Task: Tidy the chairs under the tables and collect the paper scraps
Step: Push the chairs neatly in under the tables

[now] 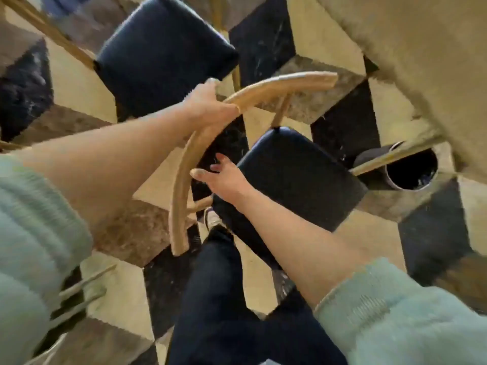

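Observation:
A chair with a curved wooden back rail [181,180] and a dark padded seat [297,175] stands in front of me, beside the pale table [411,61] at the upper right. My left hand [208,104] grips the top of the back rail. My right hand [224,177] hovers with fingers spread just inside the rail, at the rear edge of the seat, touching nothing that I can tell. A second chair with a dark seat [163,54] stands further off at the upper left. No paper scraps show in the blurred view.
The floor [123,227] is tiled in a cube pattern of cream, brown and black. The table's round black base [411,169] sits under the table at right. My dark-trousered leg and shoe [213,219] stand just behind the chair. Thin wooden chair parts [81,288] lie at lower left.

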A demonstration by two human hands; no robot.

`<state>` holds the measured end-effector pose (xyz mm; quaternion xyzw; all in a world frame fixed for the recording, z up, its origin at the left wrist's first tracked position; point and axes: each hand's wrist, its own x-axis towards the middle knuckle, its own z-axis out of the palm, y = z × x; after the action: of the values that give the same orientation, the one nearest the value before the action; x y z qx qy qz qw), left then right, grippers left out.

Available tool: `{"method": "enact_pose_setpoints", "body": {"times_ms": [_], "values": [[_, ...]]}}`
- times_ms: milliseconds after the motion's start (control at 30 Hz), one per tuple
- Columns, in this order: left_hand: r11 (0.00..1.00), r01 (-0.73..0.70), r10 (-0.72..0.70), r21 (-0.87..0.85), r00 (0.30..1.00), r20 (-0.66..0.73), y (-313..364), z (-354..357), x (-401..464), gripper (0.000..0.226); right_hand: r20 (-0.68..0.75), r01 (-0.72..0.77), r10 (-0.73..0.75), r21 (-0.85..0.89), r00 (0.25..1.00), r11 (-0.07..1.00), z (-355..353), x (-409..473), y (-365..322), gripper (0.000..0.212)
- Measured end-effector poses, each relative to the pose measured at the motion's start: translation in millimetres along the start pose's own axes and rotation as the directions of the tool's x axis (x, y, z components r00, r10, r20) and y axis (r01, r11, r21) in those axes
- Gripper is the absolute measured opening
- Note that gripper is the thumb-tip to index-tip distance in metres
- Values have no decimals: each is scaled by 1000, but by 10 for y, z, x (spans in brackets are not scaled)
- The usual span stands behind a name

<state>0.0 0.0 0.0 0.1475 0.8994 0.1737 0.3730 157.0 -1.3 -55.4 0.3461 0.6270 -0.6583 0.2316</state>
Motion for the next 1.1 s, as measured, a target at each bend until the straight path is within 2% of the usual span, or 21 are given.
{"method": "enact_pose_setpoints", "body": {"times_ms": [67,167,233,300,433,600,733,800,900,1100], "values": [[993,-119,117,13,989,93,108,-5,239,69,-13,-44,44,44,999,998,268,167,-85,95],[982,-188,180,25,967,182,224,154,435,30,-86,-108,126,194,988,975,587,307,-176,87],[975,-221,222,-27,949,225,166,191,513,26,-116,-119,157,282,981,952,676,330,-179,83],[967,-249,257,-61,938,235,70,168,506,28,-80,-139,174,331,981,933,702,290,-180,84],[970,-205,227,-129,956,189,-104,-17,562,36,-21,-161,174,290,984,943,721,322,-239,85],[962,-16,54,-274,990,130,-438,-401,592,42,46,-111,107,96,993,989,688,328,-305,91],[898,126,-112,-421,992,59,-555,-393,518,41,48,-80,82,-49,995,996,406,239,-186,72],[864,192,-187,-466,981,57,-516,-325,471,41,18,-51,55,-194,998,980,125,186,-108,70],[840,262,-248,-476,964,92,-370,-256,423,45,-25,-35,28,-395,999,918,-436,103,-53,74],[809,350,-221,-473,925,308,342,167,335,42,-89,-52,-9,-661,996,748,-1801,-157,96,53]]}}
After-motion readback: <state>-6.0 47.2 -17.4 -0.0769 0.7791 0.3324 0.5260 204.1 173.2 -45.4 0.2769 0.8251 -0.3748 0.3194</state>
